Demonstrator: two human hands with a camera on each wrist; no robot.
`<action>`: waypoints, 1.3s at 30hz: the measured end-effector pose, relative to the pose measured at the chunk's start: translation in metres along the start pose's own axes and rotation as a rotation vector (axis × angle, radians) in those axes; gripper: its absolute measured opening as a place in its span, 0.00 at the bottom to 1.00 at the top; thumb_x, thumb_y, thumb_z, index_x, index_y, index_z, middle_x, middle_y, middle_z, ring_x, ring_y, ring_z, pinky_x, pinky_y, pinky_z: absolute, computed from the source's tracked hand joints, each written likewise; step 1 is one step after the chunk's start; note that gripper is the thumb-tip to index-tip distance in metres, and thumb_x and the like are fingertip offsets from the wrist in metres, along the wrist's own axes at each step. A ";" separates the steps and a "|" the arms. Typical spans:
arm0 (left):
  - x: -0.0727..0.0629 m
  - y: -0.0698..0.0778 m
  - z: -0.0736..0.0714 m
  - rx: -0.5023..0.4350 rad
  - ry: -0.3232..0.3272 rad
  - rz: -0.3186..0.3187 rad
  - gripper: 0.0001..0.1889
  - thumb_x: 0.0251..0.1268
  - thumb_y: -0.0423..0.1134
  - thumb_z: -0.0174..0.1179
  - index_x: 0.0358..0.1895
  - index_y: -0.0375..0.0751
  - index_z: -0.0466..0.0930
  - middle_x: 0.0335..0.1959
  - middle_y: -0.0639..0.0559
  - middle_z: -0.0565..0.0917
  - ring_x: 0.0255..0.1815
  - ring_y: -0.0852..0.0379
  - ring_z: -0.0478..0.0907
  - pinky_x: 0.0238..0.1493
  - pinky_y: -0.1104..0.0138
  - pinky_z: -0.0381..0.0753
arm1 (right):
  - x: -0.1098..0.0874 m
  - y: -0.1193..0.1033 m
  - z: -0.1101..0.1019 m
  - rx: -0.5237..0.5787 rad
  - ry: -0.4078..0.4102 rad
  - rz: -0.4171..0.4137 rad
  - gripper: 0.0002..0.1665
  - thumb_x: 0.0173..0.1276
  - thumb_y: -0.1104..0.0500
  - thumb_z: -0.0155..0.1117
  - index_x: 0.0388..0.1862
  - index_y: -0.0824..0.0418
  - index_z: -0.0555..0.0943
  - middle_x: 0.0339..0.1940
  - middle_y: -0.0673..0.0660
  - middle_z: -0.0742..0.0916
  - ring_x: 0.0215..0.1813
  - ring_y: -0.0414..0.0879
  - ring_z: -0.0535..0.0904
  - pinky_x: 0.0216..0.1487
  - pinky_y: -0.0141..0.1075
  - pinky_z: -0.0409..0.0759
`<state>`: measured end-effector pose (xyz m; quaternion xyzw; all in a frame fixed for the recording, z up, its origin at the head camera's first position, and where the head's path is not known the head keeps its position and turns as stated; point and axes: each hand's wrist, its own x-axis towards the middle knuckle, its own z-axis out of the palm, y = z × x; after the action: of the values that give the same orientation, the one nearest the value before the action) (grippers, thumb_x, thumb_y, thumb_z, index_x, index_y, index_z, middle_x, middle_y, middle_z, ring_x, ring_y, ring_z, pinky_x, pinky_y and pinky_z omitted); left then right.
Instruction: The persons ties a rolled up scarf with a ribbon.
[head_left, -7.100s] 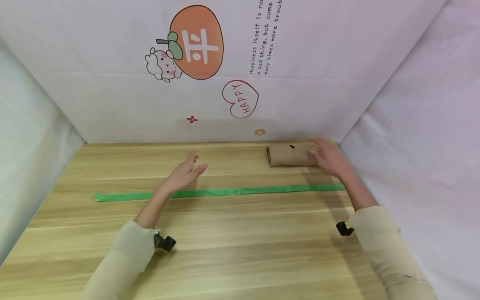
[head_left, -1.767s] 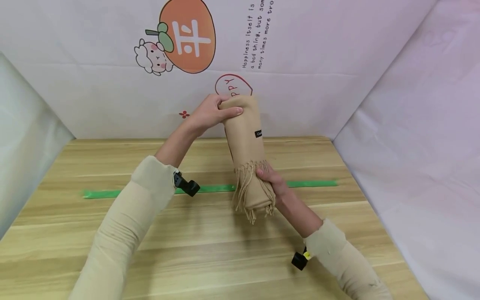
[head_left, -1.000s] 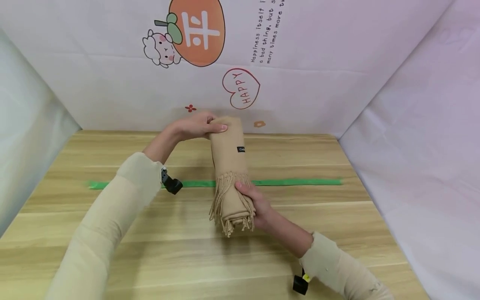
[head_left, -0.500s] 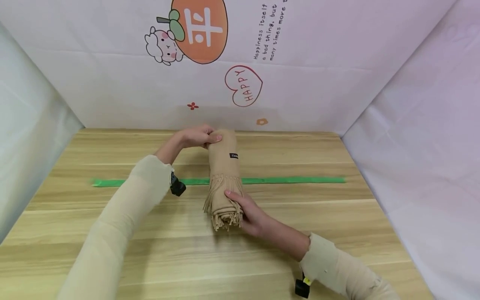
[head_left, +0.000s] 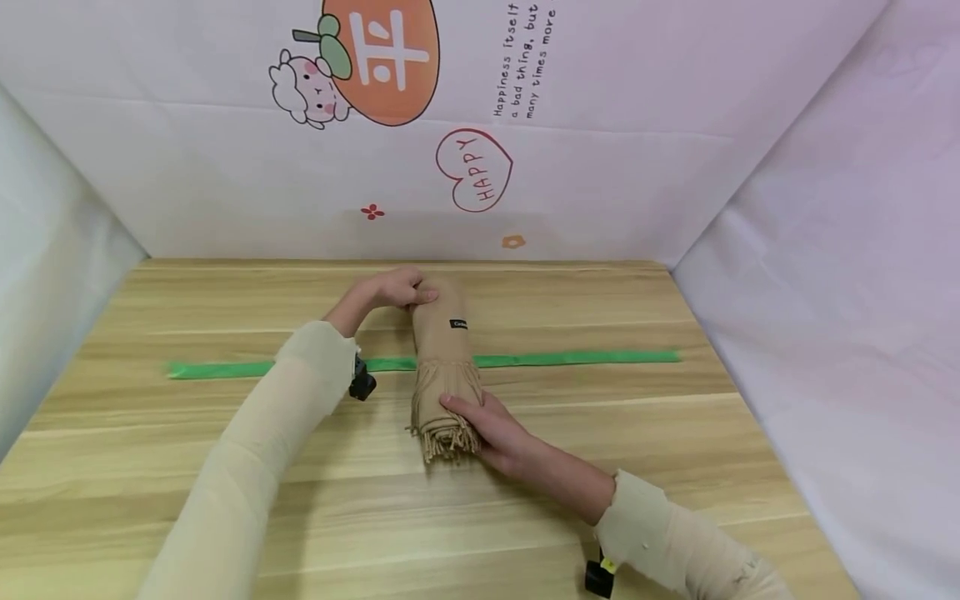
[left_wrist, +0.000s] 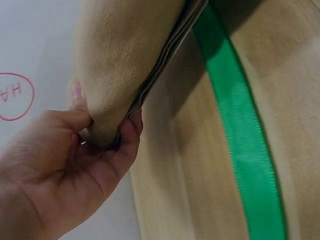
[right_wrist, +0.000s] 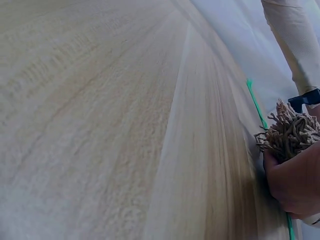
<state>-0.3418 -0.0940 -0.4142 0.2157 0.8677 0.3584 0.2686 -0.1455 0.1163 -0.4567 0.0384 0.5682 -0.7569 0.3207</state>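
A tan fringed scarf (head_left: 442, 337), folded into a thick roll with a small black label, lies lengthwise across the green tape in the head view. My left hand (head_left: 399, 288) grips its far end, thumb on top. In the left wrist view, the fingers (left_wrist: 131, 142) curl under the folded layers of the scarf (left_wrist: 120, 65). At the near, fringed end my right hand (head_left: 501, 433) holds the roll from its right side, thumb over the top. The right wrist view shows the knotted fringe (right_wrist: 290, 132) sticking out above the right hand (right_wrist: 297, 182).
A strip of green tape (head_left: 577, 358) runs across the wooden table (head_left: 360, 533). Behind it stands a white printed backdrop (head_left: 600, 183), with white cloth walls (head_left: 840, 275) at both sides. Small black cameras (head_left: 363, 382) sit on the wrists.
The scarf was at the table's back right; both hands now hold it mid-table. Over the last second, its raised far end has come down toward the table.
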 end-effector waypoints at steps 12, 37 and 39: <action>0.008 -0.014 0.011 0.233 0.140 0.000 0.18 0.79 0.45 0.50 0.52 0.30 0.77 0.41 0.41 0.78 0.44 0.48 0.74 0.50 0.56 0.74 | -0.006 -0.020 -0.014 -0.362 -0.074 0.105 0.42 0.75 0.48 0.60 0.76 0.68 0.56 0.64 0.67 0.77 0.58 0.50 0.81 0.63 0.48 0.80; -0.087 -0.042 0.053 0.389 0.239 0.114 0.14 0.74 0.38 0.57 0.51 0.30 0.79 0.45 0.39 0.82 0.47 0.47 0.80 0.53 0.55 0.81 | 0.055 -0.072 -0.083 -1.429 0.126 -0.445 0.11 0.71 0.59 0.65 0.46 0.65 0.83 0.42 0.60 0.87 0.45 0.52 0.83 0.50 0.46 0.82; -0.089 -0.042 0.058 0.394 0.250 0.117 0.13 0.74 0.39 0.58 0.49 0.32 0.80 0.44 0.41 0.81 0.45 0.49 0.78 0.51 0.56 0.80 | 0.060 -0.071 -0.082 -1.446 0.122 -0.455 0.11 0.70 0.58 0.66 0.45 0.64 0.84 0.42 0.59 0.87 0.46 0.52 0.83 0.50 0.46 0.81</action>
<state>-0.2457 -0.1425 -0.4526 0.2675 0.9334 0.2212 0.0906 -0.2553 0.1727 -0.4510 -0.2574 0.9334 -0.2401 0.0701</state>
